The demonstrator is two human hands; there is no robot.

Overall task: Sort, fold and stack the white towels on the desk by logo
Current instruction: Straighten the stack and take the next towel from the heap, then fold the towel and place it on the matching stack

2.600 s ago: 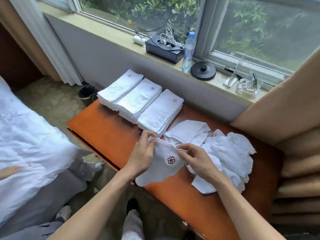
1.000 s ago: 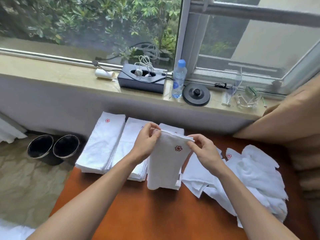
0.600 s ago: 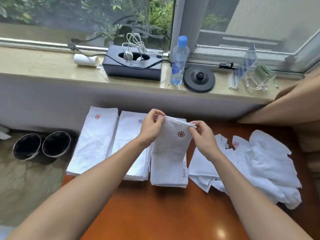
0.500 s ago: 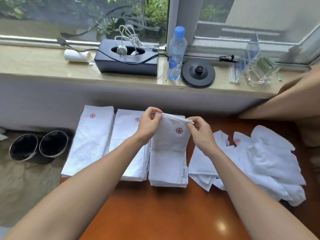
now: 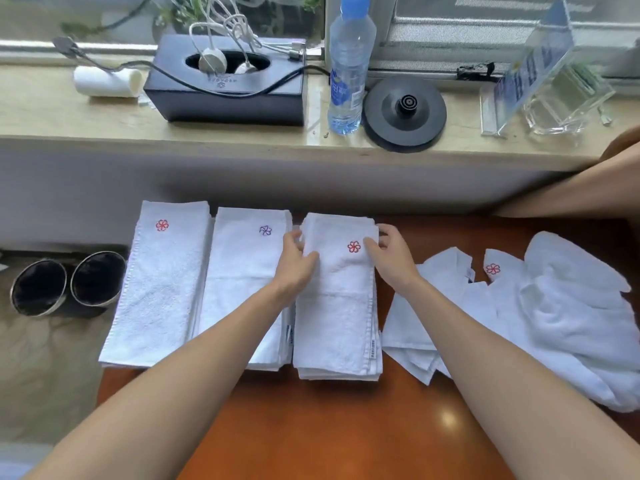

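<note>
On the orange-brown wooden desk (image 5: pixel 346 427), at the far left, lies a stack of folded white towels with a bright-red flower logo (image 5: pixel 159 282). Touching it is a second folded stack marked with a purple flower (image 5: pixel 242 292), whose near right corner is covered by a forearm. Next comes the left hand (image 5: pixel 296 265), thumb on top and fingers curled at the left edge of a folded white towel with a darker red flower logo (image 5: pixel 336 306). This towel lies on the third stack (image 5: pixel 337 370), and the right hand (image 5: pixel 391 258) pinches its opposite edge the same way. I judge the step to be laying this towel square on its matching stack; the next move calls for letting go, smoothing it flat and reaching right for another piece. Whether any fingertips lie under the cloth cannot be seen. Further right sprawls the heap of unfolded white towels (image 5: pixel 554 317) — only one red logo (image 5: pixel 492 269) shows there and the others are buried in folds. The heap's far side is cut off by the frame, so how many remain is unclear.
</note>
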